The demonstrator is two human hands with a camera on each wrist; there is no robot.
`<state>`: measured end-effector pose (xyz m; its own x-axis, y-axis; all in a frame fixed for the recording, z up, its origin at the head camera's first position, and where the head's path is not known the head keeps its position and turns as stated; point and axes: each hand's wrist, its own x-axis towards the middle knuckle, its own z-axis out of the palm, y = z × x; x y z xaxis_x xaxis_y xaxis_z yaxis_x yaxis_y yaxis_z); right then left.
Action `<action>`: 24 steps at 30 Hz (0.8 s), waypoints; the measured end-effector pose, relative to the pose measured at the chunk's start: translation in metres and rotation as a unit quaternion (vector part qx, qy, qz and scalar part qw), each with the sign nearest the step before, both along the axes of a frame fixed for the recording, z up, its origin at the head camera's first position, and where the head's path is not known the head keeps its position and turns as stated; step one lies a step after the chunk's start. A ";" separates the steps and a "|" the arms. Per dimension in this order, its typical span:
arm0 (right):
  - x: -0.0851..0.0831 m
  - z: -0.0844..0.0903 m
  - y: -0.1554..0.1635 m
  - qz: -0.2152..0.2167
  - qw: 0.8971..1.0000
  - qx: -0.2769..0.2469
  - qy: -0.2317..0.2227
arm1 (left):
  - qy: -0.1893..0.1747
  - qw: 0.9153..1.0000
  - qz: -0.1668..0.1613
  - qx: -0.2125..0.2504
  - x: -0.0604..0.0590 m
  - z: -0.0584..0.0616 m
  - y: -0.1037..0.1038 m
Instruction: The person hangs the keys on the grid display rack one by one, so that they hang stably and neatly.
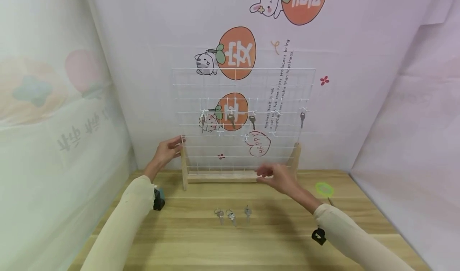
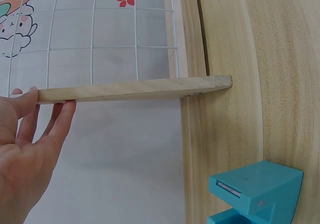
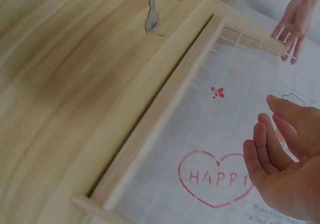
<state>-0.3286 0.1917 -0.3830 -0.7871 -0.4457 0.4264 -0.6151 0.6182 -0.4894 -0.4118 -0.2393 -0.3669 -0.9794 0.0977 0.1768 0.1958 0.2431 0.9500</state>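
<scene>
A white wire grid panel (image 1: 243, 119) stands upright in a pale wooden base with two side posts (image 1: 223, 177), set at the back of the wooden counter (image 1: 251, 239) against the patterned wall. The left hand (image 1: 168, 151) rests with straight, relaxed fingers (image 2: 60, 124) against the top of the left wooden post (image 2: 135, 88), touching it rather than gripping it. The right hand (image 1: 276, 177) hovers in front of the base rail, near the right post, its fingers loosely cupped and holding nothing (the right wrist view shows an empty palm (image 3: 285, 179)).

Several small metal keys (image 1: 252, 121) hang on white hooks across the grid's middle rows, and three more silver keys (image 1: 231, 215) lie loose on the counter in front of the rack, well apart from either hand.

By my reading, the person is steadying or squaring the rack. A next move would call for the right hand to come back down to the loose keys while the left keeps the post from shifting.
</scene>
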 end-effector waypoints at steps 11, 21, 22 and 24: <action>-0.004 -0.033 -0.029 0.060 0.998 -0.012 -0.010 | 0.003 1.000 -0.008 0.001 0.001 0.003 0.000; -0.001 -0.056 -0.065 0.088 0.995 0.017 -0.053 | 0.000 1.000 -0.011 0.005 0.002 0.003 0.000; 0.000 -0.057 -0.069 0.094 0.994 0.015 -0.053 | 0.001 1.000 -0.014 0.008 0.002 0.003 0.000; 0.000 -0.061 -0.074 0.103 0.993 0.016 -0.051 | 0.003 1.000 -0.020 0.014 0.003 0.004 0.000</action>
<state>-0.3282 0.1173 -0.4437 -0.7168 -0.6131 0.3322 -0.6778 0.5009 -0.5382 -0.4092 -0.2394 -0.3633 -0.9738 0.1316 0.1855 0.2101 0.2078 0.9553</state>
